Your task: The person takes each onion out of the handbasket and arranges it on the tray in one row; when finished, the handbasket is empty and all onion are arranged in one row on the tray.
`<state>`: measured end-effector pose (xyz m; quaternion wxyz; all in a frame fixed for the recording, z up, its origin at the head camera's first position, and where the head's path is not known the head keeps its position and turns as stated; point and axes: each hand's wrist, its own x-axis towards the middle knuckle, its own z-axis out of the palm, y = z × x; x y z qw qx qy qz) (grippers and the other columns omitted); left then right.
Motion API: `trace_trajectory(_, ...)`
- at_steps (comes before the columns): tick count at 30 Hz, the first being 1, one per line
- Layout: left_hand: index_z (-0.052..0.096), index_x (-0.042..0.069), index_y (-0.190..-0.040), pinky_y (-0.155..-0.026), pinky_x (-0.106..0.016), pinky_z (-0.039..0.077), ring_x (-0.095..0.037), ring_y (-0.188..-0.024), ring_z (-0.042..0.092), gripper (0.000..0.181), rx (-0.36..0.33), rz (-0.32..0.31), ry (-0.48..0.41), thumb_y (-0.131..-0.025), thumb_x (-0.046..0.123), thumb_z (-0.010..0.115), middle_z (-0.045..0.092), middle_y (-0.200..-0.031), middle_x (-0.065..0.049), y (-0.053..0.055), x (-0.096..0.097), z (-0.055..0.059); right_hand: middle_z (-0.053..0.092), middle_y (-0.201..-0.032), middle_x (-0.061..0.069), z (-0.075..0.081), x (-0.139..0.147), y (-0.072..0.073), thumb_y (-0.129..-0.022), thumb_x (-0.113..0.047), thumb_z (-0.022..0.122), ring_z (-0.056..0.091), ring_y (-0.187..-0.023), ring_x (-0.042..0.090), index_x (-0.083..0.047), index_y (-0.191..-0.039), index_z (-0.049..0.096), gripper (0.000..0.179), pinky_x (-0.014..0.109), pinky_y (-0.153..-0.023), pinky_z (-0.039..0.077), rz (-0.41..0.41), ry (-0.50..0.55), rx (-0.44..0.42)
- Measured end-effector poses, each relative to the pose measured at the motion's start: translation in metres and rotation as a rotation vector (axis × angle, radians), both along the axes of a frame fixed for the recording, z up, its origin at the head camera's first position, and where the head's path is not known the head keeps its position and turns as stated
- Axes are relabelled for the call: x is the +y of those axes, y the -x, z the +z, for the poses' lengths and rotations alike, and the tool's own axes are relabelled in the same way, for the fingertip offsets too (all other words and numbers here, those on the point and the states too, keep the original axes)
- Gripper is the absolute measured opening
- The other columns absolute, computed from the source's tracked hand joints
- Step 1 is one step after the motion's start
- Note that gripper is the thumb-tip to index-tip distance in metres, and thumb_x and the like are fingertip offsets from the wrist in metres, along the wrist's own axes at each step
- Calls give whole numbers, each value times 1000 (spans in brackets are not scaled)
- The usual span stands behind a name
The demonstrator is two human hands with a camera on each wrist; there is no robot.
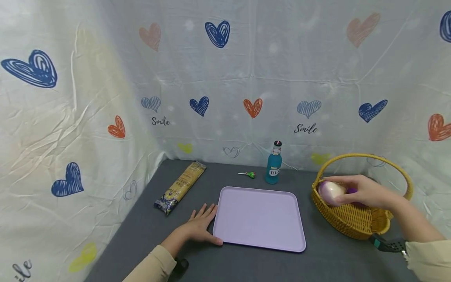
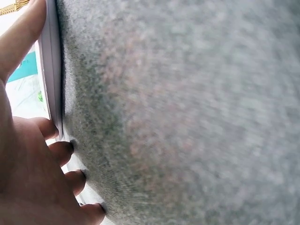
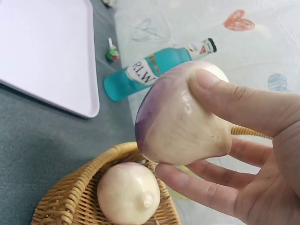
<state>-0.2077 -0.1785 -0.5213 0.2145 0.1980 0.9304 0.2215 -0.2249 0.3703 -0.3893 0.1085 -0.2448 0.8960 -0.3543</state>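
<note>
My right hand (image 1: 371, 191) grips a white and purple turnip (image 3: 180, 117) between thumb and fingers, over the left side of the yellow wicker basket (image 1: 331, 217). A second turnip (image 3: 126, 192) lies inside that basket in the right wrist view; in the head view a purple patch shows behind my fingers. At the left side of the lilac tray (image 1: 258, 219), my left hand (image 1: 198, 228) lies with fingers spread, its thumb at the near left corner and its fingertips along the edge.
Behind the tray stands a blue bottle (image 1: 273, 166) with a dark cap, and a lollipop (image 1: 251, 174) lies to its left. A long yellow packet (image 1: 181, 187) rests at the back left. The basket's tall handle (image 1: 363, 155) arches over it. A heart-printed cloth (image 1: 229, 70) hangs behind the grey table.
</note>
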Motion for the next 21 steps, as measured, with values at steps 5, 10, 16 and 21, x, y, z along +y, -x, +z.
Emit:
trace_trajectory(5, 11, 12, -164, -117, -71, -2, -42, -156, -2, 132, 2, -2, -2, -68, 77, 75, 9, -170, -13, 1, 0, -2, 71, -119, 9, 2, -6, -1, -90, -24, 78, 63, -92, 9, -9, -148, 52, 65, 26, -74, 53, -12, -15, -6)
trace_trajectory(10, 11, 14, -164, -118, -70, -1, -40, -156, -2, 131, 11, 5, 13, -68, 76, 77, 9, -171, -10, 2, -1, -8, 67, -129, 13, 4, -14, 0, -90, -27, 78, 61, -95, 10, -11, -148, 52, 66, 26, -75, 53, -30, -19, -26)
trace_trajectory(16, 11, 12, -164, -118, -71, -1, -41, -156, -2, 130, 6, -4, 12, -70, 74, 77, 8, -171, -11, 0, 0, 0, 66, -131, 14, 2, -20, 7, -90, -30, 78, 61, -97, 15, -14, -148, 53, 65, 26, -76, 52, -43, -33, -17)
trace_trajectory(21, 12, 11, -163, -118, -71, -3, -41, -156, -3, 132, 4, -6, 0, -68, 78, 75, 9, -170, -13, 0, -1, -2, 66, -129, 14, 3, -24, 10, -90, -31, 78, 60, -98, 18, -13, -148, 53, 66, 27, -77, 52, -54, -45, -31)
